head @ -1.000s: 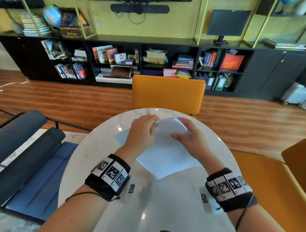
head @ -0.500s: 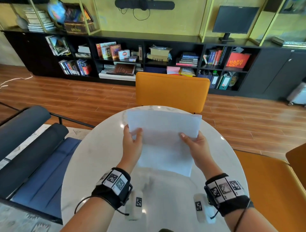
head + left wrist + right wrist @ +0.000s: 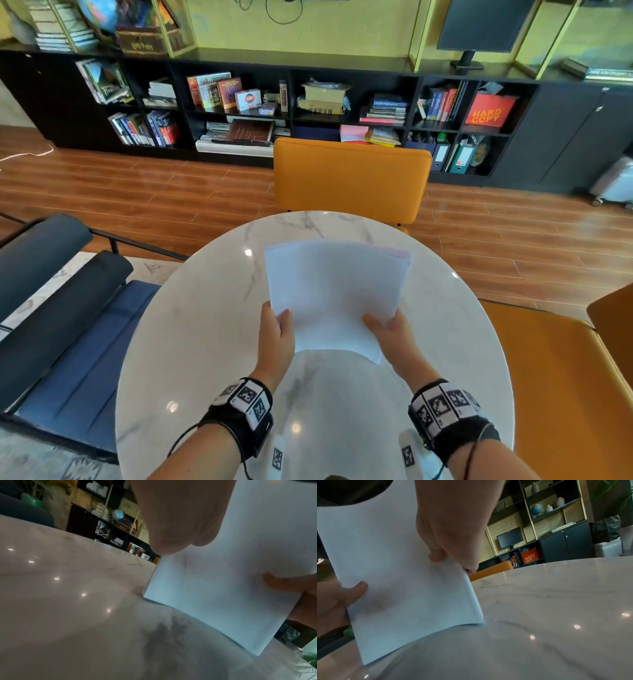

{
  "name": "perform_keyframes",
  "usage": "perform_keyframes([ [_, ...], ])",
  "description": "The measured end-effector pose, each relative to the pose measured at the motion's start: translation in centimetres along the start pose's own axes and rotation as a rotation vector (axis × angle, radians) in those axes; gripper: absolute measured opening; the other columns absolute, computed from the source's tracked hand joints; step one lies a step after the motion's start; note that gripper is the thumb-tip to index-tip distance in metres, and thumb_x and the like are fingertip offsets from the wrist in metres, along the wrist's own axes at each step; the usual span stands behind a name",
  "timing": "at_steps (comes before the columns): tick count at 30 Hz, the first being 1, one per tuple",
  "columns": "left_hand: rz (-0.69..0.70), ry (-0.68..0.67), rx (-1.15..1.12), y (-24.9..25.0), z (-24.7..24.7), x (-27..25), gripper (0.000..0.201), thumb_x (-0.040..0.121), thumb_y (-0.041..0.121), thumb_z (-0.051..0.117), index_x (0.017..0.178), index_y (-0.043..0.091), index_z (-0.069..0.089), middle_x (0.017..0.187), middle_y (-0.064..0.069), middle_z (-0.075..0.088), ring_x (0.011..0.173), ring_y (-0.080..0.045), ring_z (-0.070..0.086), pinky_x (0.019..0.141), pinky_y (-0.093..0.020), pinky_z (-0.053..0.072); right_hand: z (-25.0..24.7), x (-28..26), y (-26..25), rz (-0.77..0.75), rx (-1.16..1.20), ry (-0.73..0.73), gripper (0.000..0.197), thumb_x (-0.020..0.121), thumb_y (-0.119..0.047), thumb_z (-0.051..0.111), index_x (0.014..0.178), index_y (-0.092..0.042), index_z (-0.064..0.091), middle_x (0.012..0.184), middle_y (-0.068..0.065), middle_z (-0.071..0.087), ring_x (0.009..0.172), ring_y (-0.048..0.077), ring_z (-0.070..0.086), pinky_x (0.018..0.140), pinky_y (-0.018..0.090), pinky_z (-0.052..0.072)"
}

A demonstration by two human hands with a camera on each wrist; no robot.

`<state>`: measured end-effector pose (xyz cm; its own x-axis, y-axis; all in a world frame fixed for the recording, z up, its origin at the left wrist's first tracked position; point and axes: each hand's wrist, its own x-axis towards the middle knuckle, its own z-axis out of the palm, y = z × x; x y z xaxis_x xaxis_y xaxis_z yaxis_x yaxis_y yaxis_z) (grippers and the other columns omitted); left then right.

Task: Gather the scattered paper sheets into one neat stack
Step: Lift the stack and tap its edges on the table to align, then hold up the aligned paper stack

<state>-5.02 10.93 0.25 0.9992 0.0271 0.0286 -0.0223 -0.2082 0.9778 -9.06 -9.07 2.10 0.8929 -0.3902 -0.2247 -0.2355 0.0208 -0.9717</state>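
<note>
A stack of white paper sheets (image 3: 334,294) stands on its lower edge on the round marble table (image 3: 191,342), tilted away from me. My left hand (image 3: 277,337) pinches its left side, thumb on the near face. My right hand (image 3: 390,334) pinches the right side the same way. In the left wrist view the paper stack (image 3: 223,588) meets the table with its bottom edge, my left hand (image 3: 180,520) above it. The right wrist view shows the paper stack (image 3: 399,577) with its bottom corner on the marble and my right hand (image 3: 452,536) gripping the edge.
An orange chair (image 3: 351,178) stands behind the table and an orange seat (image 3: 561,383) to the right. A dark blue lounge chair (image 3: 58,308) sits at the left. Black bookshelves (image 3: 308,102) line the far wall.
The sheets went from lying flat under both hands to being lifted and turned. Now they stand upright on one short edge, and both hands have slid down to the sides.
</note>
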Motion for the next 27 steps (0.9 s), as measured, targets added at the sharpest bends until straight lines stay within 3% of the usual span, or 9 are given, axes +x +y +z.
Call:
perform_keyframes([
  [3, -0.046, -0.002, 0.033, -1.7, -0.1, -0.8, 0.020, 0.097, 0.012, 0.043, 0.115, 0.020, 0.046, 0.111, 0.001, 0.061, 0.106, -0.018, 0.058, 0.097, -0.034, 0.043, 0.0, -0.1, 1.3, 0.038, -0.073, -0.023, 0.033, 0.085, -0.002, 0.061, 0.115, -0.015, 0.058, 0.107, 0.007, 0.067, 0.100, 0.025, 0.064, 0.084, 0.033, 0.048],
  [5, -0.126, -0.016, 0.029, -2.7, -0.2, -1.1, 0.020, 0.096, 0.016, 0.047, 0.115, 0.013, 0.050, 0.109, 0.001, 0.062, 0.104, -0.018, 0.059, 0.097, -0.035, 0.044, 0.0, -0.1, 2.1, 0.065, -0.117, -0.023, 0.036, 0.085, -0.005, 0.061, 0.121, -0.011, 0.058, 0.107, 0.006, 0.066, 0.100, 0.025, 0.063, 0.083, 0.031, 0.046],
  [9, -0.159, -0.013, 0.053, -3.5, -0.7, -0.6, 0.009, 0.089, 0.029, 0.054, 0.086, 0.021, 0.051, 0.087, 0.000, 0.053, 0.078, -0.013, 0.048, 0.081, -0.037, 0.043, 0.0, 0.1, 1.9, 0.091, -0.117, -0.033, 0.027, 0.086, -0.007, 0.061, 0.113, -0.010, 0.061, 0.105, 0.008, 0.067, 0.094, 0.022, 0.062, 0.083, 0.032, 0.046],
  [11, -0.137, -0.002, 0.052, -2.6, -0.7, -0.5, 0.008, 0.090, 0.028, 0.053, 0.085, 0.022, 0.051, 0.085, 0.000, 0.052, 0.076, -0.014, 0.048, 0.079, -0.034, 0.042, -0.1, 0.3, 1.5, 0.083, -0.107, -0.063, 0.024, 0.086, -0.006, 0.061, 0.110, -0.012, 0.062, 0.105, 0.007, 0.069, 0.094, 0.023, 0.064, 0.086, 0.035, 0.050],
  [14, -0.099, 0.024, 0.065, -1.0, -0.9, -0.5, 0.013, 0.094, 0.016, 0.052, 0.107, 0.013, 0.054, 0.096, 0.005, 0.057, 0.088, -0.010, 0.054, 0.087, -0.026, 0.038, -0.3, 0.5, 0.9, 0.109, -0.041, -0.116, 0.023, 0.087, -0.007, 0.061, 0.106, -0.020, 0.063, 0.102, 0.002, 0.070, 0.096, 0.024, 0.067, 0.091, 0.040, 0.053],
  [17, -0.085, 0.043, 0.090, -0.4, -0.7, -0.6, 0.012, 0.095, 0.011, 0.050, 0.106, 0.010, 0.053, 0.092, 0.009, 0.059, 0.087, -0.012, 0.057, 0.087, -0.027, 0.039, -0.4, 0.6, 0.6, 0.129, 0.023, -0.115, 0.024, 0.086, -0.010, 0.062, 0.108, -0.021, 0.062, 0.108, 0.005, 0.071, 0.100, 0.026, 0.068, 0.092, 0.044, 0.054],
  [20, -0.156, 0.050, 0.109, -0.7, -0.3, -0.7, 0.027, 0.095, 0.015, 0.049, 0.119, 0.002, 0.052, 0.111, -0.003, 0.062, 0.106, -0.022, 0.058, 0.093, -0.031, 0.042, -0.1, 0.2, 0.6, 0.152, 0.096, -0.120, 0.030, 0.086, -0.008, 0.059, 0.115, -0.018, 0.060, 0.108, 0.005, 0.071, 0.099, 0.027, 0.068, 0.089, 0.044, 0.054],
  [23, -0.235, 0.033, 0.106, -0.8, -0.1, -1.0, 0.045, 0.095, 0.017, 0.048, 0.136, 0.000, 0.040, 0.131, -0.010, 0.054, 0.123, -0.024, 0.051, 0.098, -0.029, 0.035, 0.2, -0.2, 0.8, 0.177, 0.121, -0.108, 0.032, 0.085, -0.005, 0.060, 0.115, -0.015, 0.060, 0.105, 0.006, 0.070, 0.096, 0.028, 0.067, 0.083, 0.042, 0.055],
  [27, -0.279, 0.016, 0.136, -1.2, -1.0, -0.8, 0.039, 0.094, 0.015, 0.047, 0.131, 0.001, 0.045, 0.133, -0.018, 0.054, 0.125, -0.032, 0.050, 0.102, -0.034, 0.037, -0.8, -0.5, 1.7, 0.176, 0.049, -0.093, 0.029, 0.086, -0.015, 0.063, 0.114, -0.013, 0.059, 0.107, 0.006, 0.069, 0.095, 0.025, 0.067, 0.079, 0.038, 0.055],
])
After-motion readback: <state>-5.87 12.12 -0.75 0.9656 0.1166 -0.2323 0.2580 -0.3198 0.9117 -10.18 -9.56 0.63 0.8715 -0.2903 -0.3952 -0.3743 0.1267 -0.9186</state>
